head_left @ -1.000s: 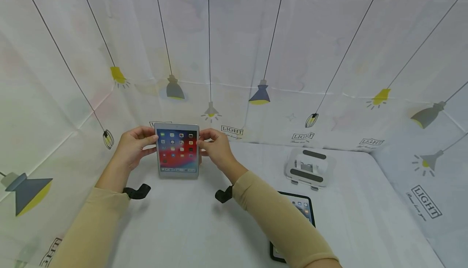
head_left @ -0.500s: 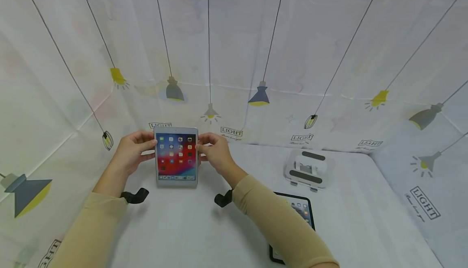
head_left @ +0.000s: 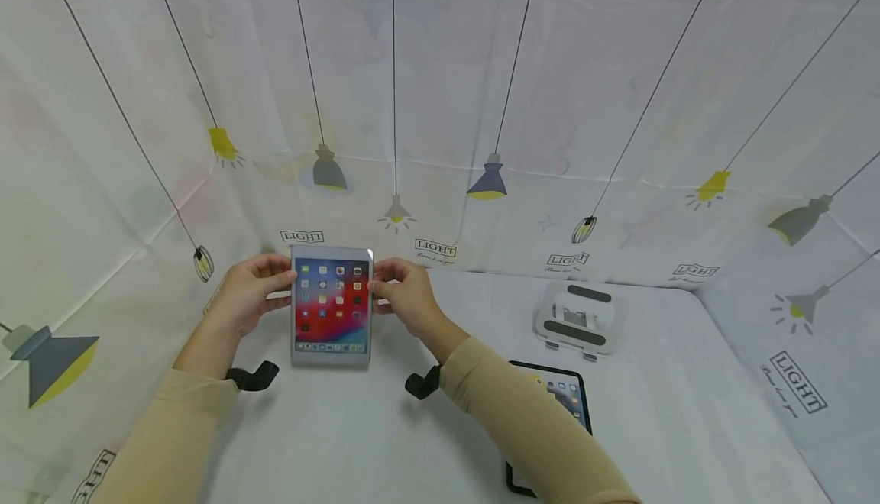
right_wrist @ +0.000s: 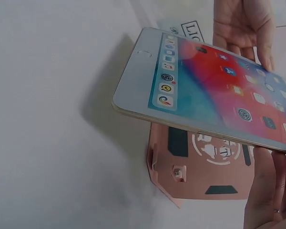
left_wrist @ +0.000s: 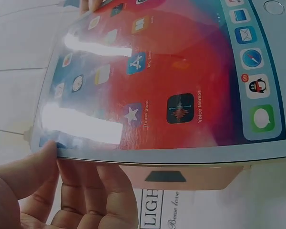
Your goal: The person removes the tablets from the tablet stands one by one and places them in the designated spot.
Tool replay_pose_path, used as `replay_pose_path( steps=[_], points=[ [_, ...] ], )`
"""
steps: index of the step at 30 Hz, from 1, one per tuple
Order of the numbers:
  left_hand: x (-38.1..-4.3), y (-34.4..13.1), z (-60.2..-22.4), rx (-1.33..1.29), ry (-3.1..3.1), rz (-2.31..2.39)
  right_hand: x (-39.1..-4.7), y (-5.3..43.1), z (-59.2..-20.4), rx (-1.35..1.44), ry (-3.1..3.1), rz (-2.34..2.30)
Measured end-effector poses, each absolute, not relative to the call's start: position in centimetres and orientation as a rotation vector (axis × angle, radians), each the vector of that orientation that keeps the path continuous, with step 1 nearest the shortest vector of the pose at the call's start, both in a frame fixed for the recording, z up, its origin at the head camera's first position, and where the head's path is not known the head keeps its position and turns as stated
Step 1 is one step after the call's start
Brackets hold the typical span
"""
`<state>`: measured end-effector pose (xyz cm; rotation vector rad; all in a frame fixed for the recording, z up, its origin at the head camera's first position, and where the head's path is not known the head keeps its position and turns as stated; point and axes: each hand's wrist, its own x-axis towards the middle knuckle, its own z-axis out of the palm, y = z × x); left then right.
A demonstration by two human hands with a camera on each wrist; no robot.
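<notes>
A white-framed tablet (head_left: pixel 331 305) with a lit home screen is held between my two hands, tilted back with its screen facing me. My left hand (head_left: pixel 250 290) pinches its left edge near the top, thumb on the front and fingers behind. At the opposite edge, my right hand (head_left: pixel 407 294) pinches it the same way. Under the tablet, the right wrist view shows a rose-gold tablet stand (right_wrist: pixel 205 186) with dark pads. Only a strip of that stand (left_wrist: pixel 205 177) shows below the tablet's edge in the left wrist view; the head view hides it.
A second tablet (head_left: pixel 569 393) with a black frame lies on the white tabletop (head_left: pixel 385 443), partly covered by my right sleeve. Farther back on the right is a silver stand (head_left: pixel 576 317) with dark strips. A lamp-print cloth (head_left: pixel 440 107) hangs behind.
Both hands have brought the tablet slightly down and towards me. Its lower edge has come nearer, so more of the screen faces up. The second tablet and silver stand have stayed put.
</notes>
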<state>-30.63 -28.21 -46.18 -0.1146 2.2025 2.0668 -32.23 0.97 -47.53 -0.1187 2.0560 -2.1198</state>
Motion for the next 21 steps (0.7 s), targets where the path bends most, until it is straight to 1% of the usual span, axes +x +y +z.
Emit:
replay_pose_path(
  steps=[9, 21],
  points=[
    [-30.2, -27.5, -46.5, -0.123, 2.243, 2.011, -31.9, 1.5, -48.3, -0.097, 2.014, -2.138],
    [-29.7, -26.8, -47.1, -0.131, 2.255, 1.953, -31.1, 2.2, -49.4, 0.014, 1.939, -2.107]
  ],
)
